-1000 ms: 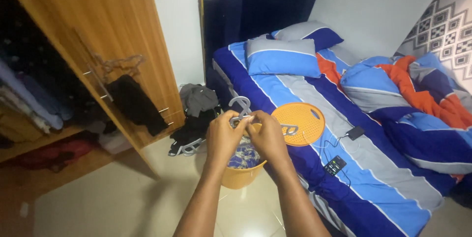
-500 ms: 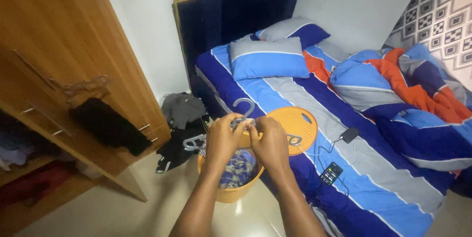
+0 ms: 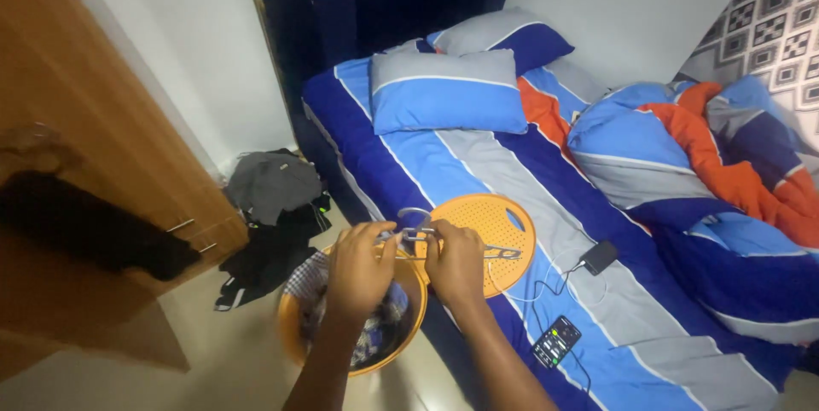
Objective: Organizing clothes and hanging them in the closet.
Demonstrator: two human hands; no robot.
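Item: grey clothes hanger [image 3: 415,225], held above the orange laundry basket [image 3: 294,338] at the bed's [image 3: 478,172] near left edge; I have my left hand [image 3: 363,264] and right hand [image 3: 456,262] on it, fingers of both clamped on the frame. Alongside: orange basket lid [image 3: 499,223] on the bed, black phone [image 3: 556,341] near the foot edge. Handling, as I judge it: keep both grips even and the hook upright, clear of the basket rim.

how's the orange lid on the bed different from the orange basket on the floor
The orange lid lies flat on the striped bed, bare on top; the orange basket stands on the floor beside the bed and holds clothes. The lid is a shallow perforated disc; the basket is a deep tub. The hands hang over the basket, not the lid. Both are the same orange.
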